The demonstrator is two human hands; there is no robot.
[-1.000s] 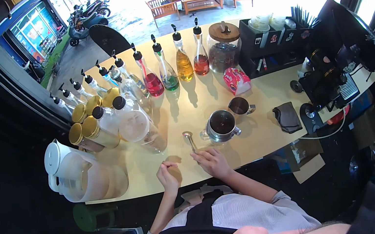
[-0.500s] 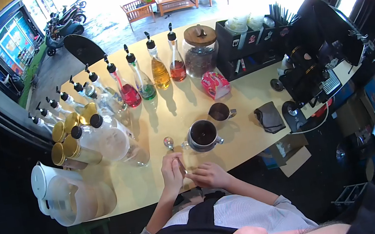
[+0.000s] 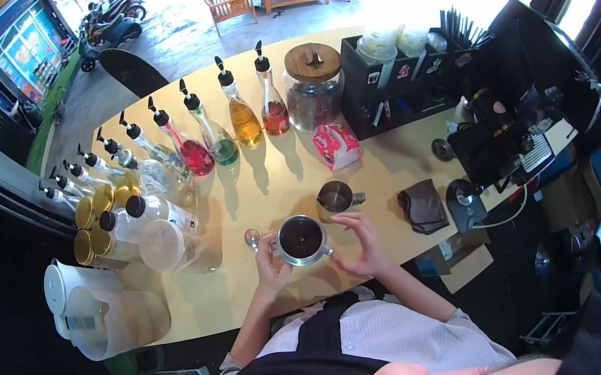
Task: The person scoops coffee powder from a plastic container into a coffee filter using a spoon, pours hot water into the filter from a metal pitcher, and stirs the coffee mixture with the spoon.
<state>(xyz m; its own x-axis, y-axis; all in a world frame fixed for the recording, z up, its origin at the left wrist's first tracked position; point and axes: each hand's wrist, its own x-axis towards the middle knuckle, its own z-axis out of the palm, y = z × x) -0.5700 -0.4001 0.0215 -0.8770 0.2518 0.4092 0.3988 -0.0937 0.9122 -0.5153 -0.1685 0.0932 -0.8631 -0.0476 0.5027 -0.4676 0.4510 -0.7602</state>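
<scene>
A two-handled metal pot [image 3: 301, 240] with dark liquid in it stands near the front edge of the table. My left hand [image 3: 272, 265] is at its left side, fingers and thumb closed around the handle there. To the right, my right hand [image 3: 361, 247] is open, fingers spread and thumb close to the other handle; whether it touches I cannot tell. A spoon [image 3: 252, 238] shows its round bowl just left of my left hand, the rest hidden. Behind the pot sits a smaller metal pitcher [image 3: 335, 196], its handle pointing right.
Pump bottles [image 3: 246, 121] of coloured syrup curve along the back. Gold-lidded jars [image 3: 93, 244] and a plastic jug [image 3: 112, 318] stand left. A pink packet [image 3: 336, 146], a wooden-lidded jar [image 3: 315, 94], a dark cloth [image 3: 424, 206], a black organizer [image 3: 359, 86] and a coffee machine [image 3: 496, 123] are also around.
My left hand has left the spoon and moved to the pot's left handle. My right hand has moved from the spoon's end to the pot's right side and opened. The camera view has shifted slightly.
</scene>
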